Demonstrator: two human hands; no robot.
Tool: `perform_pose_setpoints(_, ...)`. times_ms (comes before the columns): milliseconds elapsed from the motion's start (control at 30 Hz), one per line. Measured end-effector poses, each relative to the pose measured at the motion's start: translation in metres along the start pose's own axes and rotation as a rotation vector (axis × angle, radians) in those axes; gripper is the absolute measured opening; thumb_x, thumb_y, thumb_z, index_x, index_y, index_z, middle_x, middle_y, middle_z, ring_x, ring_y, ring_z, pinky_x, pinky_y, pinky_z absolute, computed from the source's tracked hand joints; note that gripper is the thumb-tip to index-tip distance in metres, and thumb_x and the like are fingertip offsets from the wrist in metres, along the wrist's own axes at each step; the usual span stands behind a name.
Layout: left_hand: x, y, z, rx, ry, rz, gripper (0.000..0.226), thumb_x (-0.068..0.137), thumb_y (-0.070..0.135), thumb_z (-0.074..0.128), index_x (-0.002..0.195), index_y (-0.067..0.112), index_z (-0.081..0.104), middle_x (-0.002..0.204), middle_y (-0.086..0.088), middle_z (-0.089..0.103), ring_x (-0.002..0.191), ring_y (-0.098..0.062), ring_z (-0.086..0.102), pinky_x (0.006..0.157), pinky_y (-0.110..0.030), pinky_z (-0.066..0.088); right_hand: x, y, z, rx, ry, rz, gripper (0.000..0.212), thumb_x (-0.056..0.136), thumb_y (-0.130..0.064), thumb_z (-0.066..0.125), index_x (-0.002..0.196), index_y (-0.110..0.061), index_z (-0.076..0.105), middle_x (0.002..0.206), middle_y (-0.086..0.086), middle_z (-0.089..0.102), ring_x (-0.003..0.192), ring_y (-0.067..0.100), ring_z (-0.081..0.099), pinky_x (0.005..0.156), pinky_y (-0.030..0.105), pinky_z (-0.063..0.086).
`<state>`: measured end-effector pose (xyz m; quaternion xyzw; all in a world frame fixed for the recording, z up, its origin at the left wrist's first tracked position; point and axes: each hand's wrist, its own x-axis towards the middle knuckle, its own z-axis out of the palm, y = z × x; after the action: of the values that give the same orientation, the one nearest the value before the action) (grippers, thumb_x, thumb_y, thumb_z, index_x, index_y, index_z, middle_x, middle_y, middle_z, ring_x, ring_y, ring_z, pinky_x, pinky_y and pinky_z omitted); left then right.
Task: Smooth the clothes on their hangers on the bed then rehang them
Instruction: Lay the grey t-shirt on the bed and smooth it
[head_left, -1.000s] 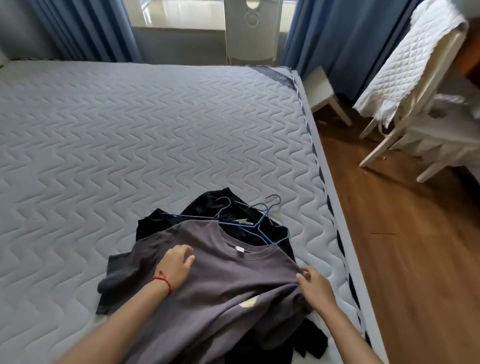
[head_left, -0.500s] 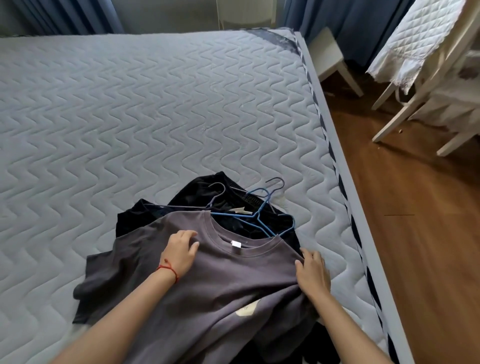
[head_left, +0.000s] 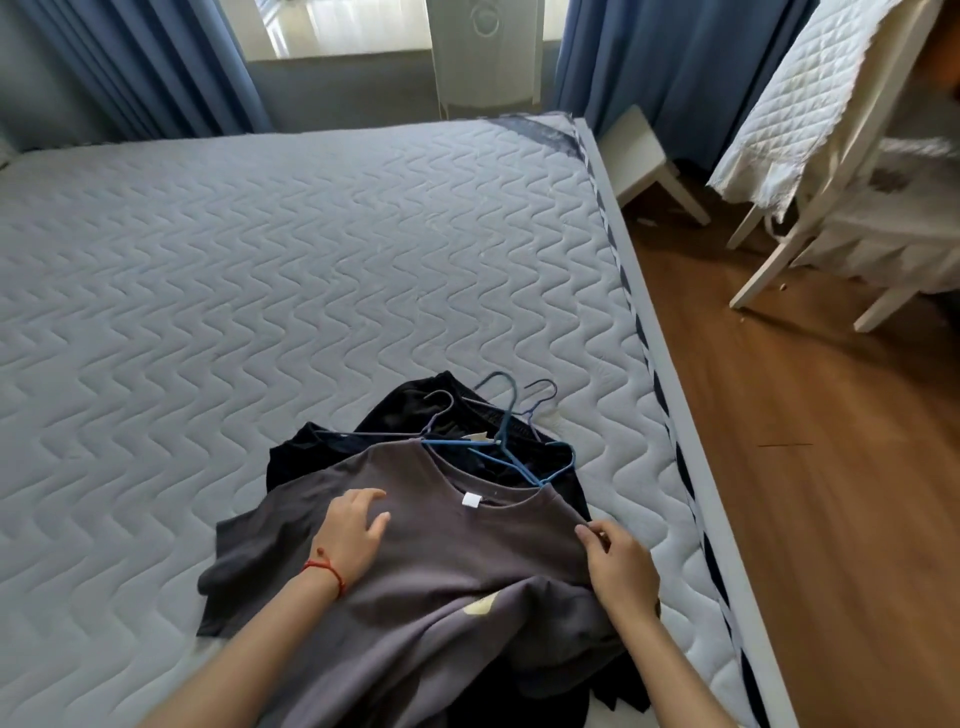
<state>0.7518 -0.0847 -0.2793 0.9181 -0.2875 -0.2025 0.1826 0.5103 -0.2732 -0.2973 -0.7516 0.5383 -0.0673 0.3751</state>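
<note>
A grey T-shirt (head_left: 447, 561) lies on top of a pile near the bed's front right edge, with black clothes (head_left: 415, 415) under it. Thin blue wire hangers (head_left: 511, 441) stick out above its collar, their hooks pointing away from me. My left hand (head_left: 353, 525) rests flat on the shirt's left shoulder, fingers spread. At the shirt's right shoulder seam, my right hand (head_left: 621, 569) pinches the fabric. The lower right of the shirt is bunched and folded over, showing a pale patch (head_left: 480, 605).
The grey quilted mattress (head_left: 260, 291) stretches far to the left and back. Its right edge (head_left: 670, 395) drops to a wooden floor (head_left: 810, 493). A white stool (head_left: 644, 161) and a white chair draped with a quilted cover (head_left: 810, 98) stand to the right. Blue curtains hang behind.
My right hand has gone from lying on the shirt's right side to pinching the shoulder seam. My left hand stays on the left shoulder. My head tilted down, then back up.
</note>
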Motion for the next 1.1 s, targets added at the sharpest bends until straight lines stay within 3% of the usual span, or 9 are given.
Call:
perform_pose_setpoints(233, -0.021, 0.042, -0.080, 0.093, 0.218, 0.232, 0.041, 0.083, 0.015, 0.060, 0.122, 0.004, 0.055, 0.125, -0.020, 0.055, 0.117, -0.039, 0.050, 0.096, -0.050, 0.042, -0.080, -0.032, -0.073, 0.023, 0.302, -0.288, 0.006, 0.077, -0.024, 0.072, 0.074, -0.020, 0.069, 0.071, -0.009, 0.067, 0.065, 0.013, 0.060, 0.049, 0.011, 0.030)
perform_pose_setpoints(333, -0.031, 0.056, -0.107, 0.200, 0.284, 0.355, 0.041, 0.081, 0.015, 0.061, 0.121, 0.007, 0.057, 0.125, -0.020, 0.058, 0.115, -0.041, 0.054, 0.089, -0.056, 0.046, -0.112, -0.035, -0.115, 0.093, 0.402, -0.362, 0.026, 0.075, -0.043, 0.056, 0.072, -0.020, 0.068, 0.069, -0.013, 0.064, 0.074, 0.008, 0.055, 0.062, 0.014, 0.040)
perform_pose_setpoints(400, -0.041, 0.068, -0.121, 0.226, 0.312, 0.477, 0.036, 0.084, 0.024, 0.048, 0.115, 0.010, 0.060, 0.116, -0.018, 0.065, 0.109, -0.039, 0.059, 0.090, -0.057, 0.044, -0.135, -0.033, -0.145, 0.149, 0.473, -0.392, 0.028, 0.075, -0.044, 0.054, 0.072, -0.020, 0.068, 0.071, -0.017, 0.062, 0.075, 0.007, 0.056, 0.066, 0.013, 0.041)
perform_pose_setpoints(500, -0.062, 0.102, -0.140, 0.157, 0.368, 0.627, 0.040, 0.086, 0.029, 0.034, 0.093, 0.008, 0.067, 0.088, -0.013, 0.072, 0.085, -0.035, 0.067, 0.092, -0.046, 0.038, -0.170, -0.023, -0.192, 0.184, 0.579, -0.365, 0.017, 0.074, -0.041, 0.059, 0.085, -0.029, 0.061, 0.073, -0.032, 0.060, 0.076, 0.003, 0.056, 0.069, 0.008, 0.040)
perform_pose_setpoints(600, -0.088, 0.157, -0.153, 0.099, 0.422, 0.817, 0.036, 0.086, 0.026, 0.037, 0.082, 0.005, 0.067, 0.076, -0.014, 0.071, 0.071, -0.034, 0.067, 0.082, -0.037, 0.034, -0.204, -0.009, -0.238, 0.147, 0.686, -0.291, 0.014, 0.077, -0.027, 0.070, 0.088, -0.032, 0.062, 0.074, -0.024, 0.063, 0.075, 0.007, 0.059, 0.066, 0.017, 0.042)
perform_pose_setpoints(700, -0.120, 0.216, -0.158, -0.031, 0.431, 0.954, 0.038, 0.088, 0.026, 0.035, 0.086, 0.002, 0.066, 0.080, -0.016, 0.070, 0.074, -0.034, 0.066, 0.078, -0.036, 0.041, -0.239, -0.003, -0.283, 0.097, 0.768, -0.250, 0.006, 0.079, -0.016, 0.071, 0.080, -0.022, 0.070, 0.077, -0.011, 0.065, 0.075, 0.015, 0.063, 0.067, 0.023, 0.042)
perform_pose_setpoints(833, -0.157, 0.285, -0.160, -0.152, 0.454, 1.130, 0.025, 0.090, 0.024, 0.036, 0.089, 0.011, 0.058, 0.081, -0.014, 0.068, 0.080, -0.019, 0.055, 0.074, -0.031, 0.035, -0.281, 0.004, -0.333, 0.042, 0.917, -0.230, 0.018, 0.078, -0.030, 0.065, 0.083, -0.014, 0.071, 0.078, -0.013, 0.062, 0.075, 0.003, 0.057, 0.068, 0.006, 0.038)
perform_pose_setpoints(1000, -0.198, 0.353, -0.147, -0.215, 0.450, 1.199, 0.031, 0.090, 0.027, 0.036, 0.086, 0.010, 0.062, 0.081, -0.010, 0.068, 0.079, -0.018, 0.055, 0.072, -0.028, 0.033, -0.324, 0.037, -0.391, -0.028, 0.895, -0.228, 0.009, 0.082, -0.022, 0.067, 0.081, -0.013, 0.069, 0.074, -0.015, 0.063, 0.073, 0.013, 0.062, 0.068, 0.029, 0.050)
perform_pose_setpoints(1100, -0.229, 0.394, -0.131, -0.252, 0.439, 1.240, 0.034, 0.090, 0.030, 0.036, 0.086, 0.011, 0.065, 0.083, -0.006, 0.069, 0.081, -0.013, 0.054, 0.074, -0.028, 0.037, -0.344, 0.058, -0.425, -0.011, 0.857, -0.226, 0.023, 0.083, -0.040, 0.060, 0.076, -0.019, 0.066, 0.074, -0.015, 0.064, 0.071, 0.008, 0.061, 0.065, 0.010, 0.045)
